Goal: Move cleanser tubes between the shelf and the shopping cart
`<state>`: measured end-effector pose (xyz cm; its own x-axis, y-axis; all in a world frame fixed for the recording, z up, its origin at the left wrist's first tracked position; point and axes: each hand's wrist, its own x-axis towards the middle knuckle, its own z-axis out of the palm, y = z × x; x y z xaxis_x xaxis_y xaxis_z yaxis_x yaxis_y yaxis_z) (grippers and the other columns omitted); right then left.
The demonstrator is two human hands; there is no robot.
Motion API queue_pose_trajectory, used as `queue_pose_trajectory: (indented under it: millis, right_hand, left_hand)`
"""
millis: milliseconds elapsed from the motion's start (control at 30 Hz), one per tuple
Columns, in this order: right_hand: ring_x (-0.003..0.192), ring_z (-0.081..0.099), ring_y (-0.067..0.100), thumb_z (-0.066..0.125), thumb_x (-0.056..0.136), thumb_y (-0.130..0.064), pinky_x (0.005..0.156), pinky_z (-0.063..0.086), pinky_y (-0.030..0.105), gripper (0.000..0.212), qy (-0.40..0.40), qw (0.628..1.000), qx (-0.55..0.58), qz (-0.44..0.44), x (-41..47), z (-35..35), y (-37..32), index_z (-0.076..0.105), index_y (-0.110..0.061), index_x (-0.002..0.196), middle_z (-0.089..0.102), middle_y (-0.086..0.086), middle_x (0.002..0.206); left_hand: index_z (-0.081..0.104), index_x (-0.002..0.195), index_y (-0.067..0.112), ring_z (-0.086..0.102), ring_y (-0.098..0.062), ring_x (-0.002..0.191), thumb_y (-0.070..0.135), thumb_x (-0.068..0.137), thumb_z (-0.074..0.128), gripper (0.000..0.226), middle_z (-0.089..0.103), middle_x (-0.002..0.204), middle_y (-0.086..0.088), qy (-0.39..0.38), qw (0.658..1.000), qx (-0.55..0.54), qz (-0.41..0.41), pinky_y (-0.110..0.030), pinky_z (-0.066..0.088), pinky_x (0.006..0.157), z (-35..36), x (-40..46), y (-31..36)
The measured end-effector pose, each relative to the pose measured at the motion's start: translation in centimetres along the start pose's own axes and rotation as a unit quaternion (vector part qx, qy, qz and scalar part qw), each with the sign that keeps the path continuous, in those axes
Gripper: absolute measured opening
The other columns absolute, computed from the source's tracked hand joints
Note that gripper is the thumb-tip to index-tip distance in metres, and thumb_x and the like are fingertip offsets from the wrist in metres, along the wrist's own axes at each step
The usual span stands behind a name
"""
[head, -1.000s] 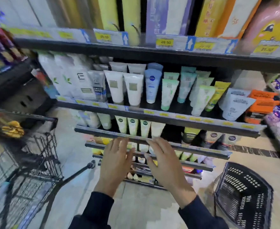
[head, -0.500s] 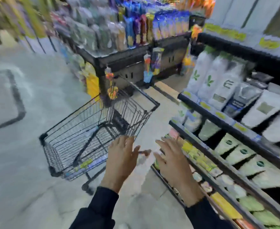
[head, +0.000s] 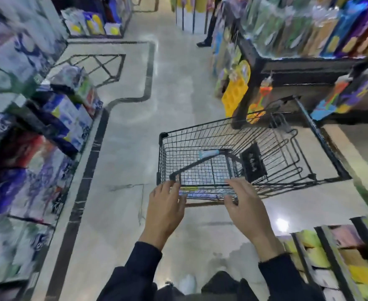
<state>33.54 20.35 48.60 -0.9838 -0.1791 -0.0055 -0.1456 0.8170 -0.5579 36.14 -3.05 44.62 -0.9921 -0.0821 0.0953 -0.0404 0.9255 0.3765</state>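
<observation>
In the head view the camera has swung further left than half a second ago: the cleanser shelves that filled the right side then have dropped to a blurred strip of yellow and green packs on a shelf [head: 322, 253] just right of the right forearm, and the aisle floor [head: 174, 83] now runs straight ahead of the hands.

The shopping cart [head: 233, 157], which stood ahead and left of the hands before, now sits directly in front of them and extends to the right, its near rim just beyond the fingertips. The left hand [head: 164, 210] is spread with fingers relaxed and holds nothing; its fingertips lie over the cart's near left corner, though contact with the wire cannot be told through the blur. The right hand [head: 247, 210] is likewise loosely spread and empty, its fingers over the near rim further right. Both hands keep the same side-by-side, palms-down pose as earlier.

Inside the basket, ahead of and between the two hands, lies a pale tube with a light blue end [head: 209, 153], apparently a cleanser tube. A black placard [head: 253, 165] hangs inside the cart just ahead of the right hand. Blurred goods on a rack [head: 55, 127] stand well left of the left hand.
</observation>
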Motion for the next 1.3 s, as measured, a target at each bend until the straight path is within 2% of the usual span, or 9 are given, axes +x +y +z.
queue_pose_trajectory:
  millis: [100,300,400,567,700,867,1033,1167,1300]
  right_hand:
    - [0.138,0.046,0.017,0.061,0.103,-0.028,0.114,0.032,0.027,0.038,-0.024,1.000,0.009,-0.001,2.2,1.0,0.6,0.061,-0.018,0.139,0.056,0.000,0.145]
    - [0.144,0.041,0.016,0.057,0.105,-0.031,0.122,0.035,0.041,0.040,-0.064,0.997,0.031,0.042,5.9,1.6,5.2,0.059,-0.023,0.144,0.052,-0.005,0.150]
    - [0.144,0.041,0.014,0.058,0.105,-0.030,0.121,0.035,0.041,0.038,-0.095,0.993,0.030,0.060,9.0,1.6,8.0,0.059,-0.026,0.143,0.052,-0.008,0.150]
    - [0.139,0.046,0.016,0.058,0.104,-0.028,0.118,0.037,0.037,0.037,-0.146,0.986,0.037,0.076,15.6,1.6,11.1,0.061,-0.023,0.140,0.055,-0.007,0.146]
    - [0.135,0.049,0.019,0.057,0.105,-0.028,0.110,0.040,0.036,0.037,-0.201,0.977,0.019,0.067,21.8,4.0,13.8,0.059,-0.021,0.141,0.057,-0.002,0.143]
    - [0.134,0.050,0.024,0.054,0.105,-0.030,0.109,0.042,0.038,0.042,-0.307,0.949,-0.017,0.072,27.7,10.8,16.9,0.055,-0.022,0.146,0.057,0.002,0.145]
    - [0.127,0.058,0.029,0.054,0.105,-0.030,0.103,0.048,0.041,0.046,-0.444,0.891,-0.059,0.075,31.8,20.6,20.6,0.049,-0.021,0.150,0.057,0.008,0.148]
    - [0.121,0.059,0.033,0.055,0.100,-0.024,0.092,0.050,0.042,0.042,-0.503,0.856,-0.090,0.084,32.9,28.0,24.4,0.052,-0.022,0.142,0.060,0.010,0.141]
    - [0.121,0.058,0.038,0.052,0.099,-0.019,0.096,0.051,0.048,0.039,-0.533,0.834,-0.122,0.075,32.8,33.9,27.4,0.052,-0.017,0.138,0.059,0.017,0.134]
  left_hand:
    - [0.061,0.135,0.015,0.059,-0.034,0.119,0.041,0.103,0.056,0.041,0.063,0.132,-0.010,-0.018,1.000,0.003,-0.021,-0.049,0.049,0.099,0.9,1.1,-0.6]
    - [0.060,0.133,0.014,0.058,-0.036,0.116,0.034,0.098,0.061,0.040,0.062,0.129,-0.011,-0.073,0.997,0.011,-0.025,-0.049,0.049,0.096,4.6,7.2,0.9]
    - [0.059,0.133,0.013,0.059,-0.037,0.113,0.033,0.097,0.062,0.041,0.062,0.127,-0.012,-0.101,0.994,0.017,-0.028,-0.048,0.050,0.094,7.0,10.7,2.4]
    - [0.052,0.144,0.017,0.051,-0.031,0.128,0.040,0.103,0.053,0.046,0.054,0.142,-0.007,-0.168,0.983,0.004,-0.079,-0.049,0.046,0.103,10.0,16.0,3.7]
    - [0.055,0.142,0.012,0.054,-0.032,0.122,0.037,0.102,0.058,0.047,0.059,0.135,-0.010,-0.210,0.970,-0.017,-0.123,-0.048,0.047,0.100,14.1,19.6,1.8]
    - [0.054,0.143,0.010,0.054,-0.034,0.123,0.029,0.101,0.057,0.046,0.059,0.133,-0.012,-0.282,0.946,-0.018,-0.161,-0.050,0.047,0.100,20.1,23.6,-2.6]
    - [0.053,0.142,0.012,0.053,-0.037,0.124,0.019,0.096,0.056,0.047,0.057,0.133,-0.014,-0.366,0.915,0.014,-0.171,-0.049,0.048,0.098,28.6,27.2,-8.1]
    - [0.053,0.140,0.016,0.052,-0.038,0.128,0.011,0.091,0.057,0.049,0.055,0.137,-0.013,-0.439,0.884,0.037,-0.158,-0.052,0.050,0.100,35.1,29.0,-11.8]
    - [0.057,0.132,0.013,0.055,-0.038,0.122,0.003,0.088,0.053,0.046,0.056,0.129,-0.014,-0.472,0.869,0.063,-0.137,-0.054,0.050,0.098,40.3,29.4,-14.7]
